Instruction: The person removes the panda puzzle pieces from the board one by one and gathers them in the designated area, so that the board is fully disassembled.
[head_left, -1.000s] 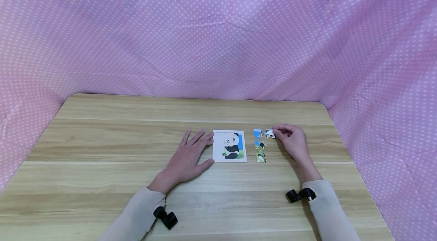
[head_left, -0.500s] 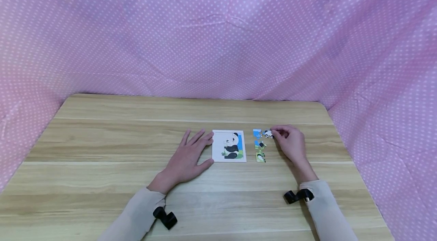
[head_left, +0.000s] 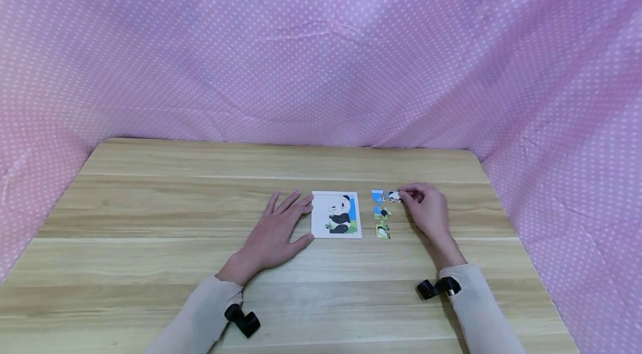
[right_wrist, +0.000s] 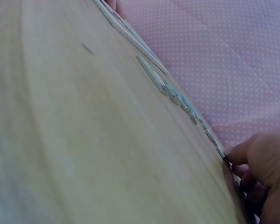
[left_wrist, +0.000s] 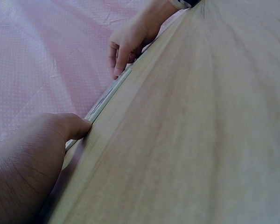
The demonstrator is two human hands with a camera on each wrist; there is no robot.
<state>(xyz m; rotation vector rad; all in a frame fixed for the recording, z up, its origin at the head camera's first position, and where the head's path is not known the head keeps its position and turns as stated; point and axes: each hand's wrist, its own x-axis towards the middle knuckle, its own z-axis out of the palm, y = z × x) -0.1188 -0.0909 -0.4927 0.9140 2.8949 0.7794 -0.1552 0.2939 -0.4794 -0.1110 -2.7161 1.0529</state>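
A white puzzle board (head_left: 321, 220) lies flat on the wooden table, with a panda picture in its right part and bare white on its left. My left hand (head_left: 273, 231) rests on the table with its fingers spread, fingertips and thumb touching the board's left edge. To the right of the board are several loose jigsaw pieces. My right hand (head_left: 427, 210) pinches the right edge of a panda-head puzzle piece (head_left: 394, 197) between thumb and forefinger. Left of it sits a blue piece (head_left: 378, 195); below are a blue-and-green piece (head_left: 381, 213) and a green piece (head_left: 383, 231).
The wooden table (head_left: 150, 265) spreads out around the board. A pink dotted cloth (head_left: 321, 64) hangs behind it and at both sides. Each sleeved wrist carries a small black camera, such as the right wrist camera (head_left: 437, 287).
My right hand has shifted slightly left with the panda-head piece, bringing it a little closer to the blue piece. The left hand and board have stayed practically still.
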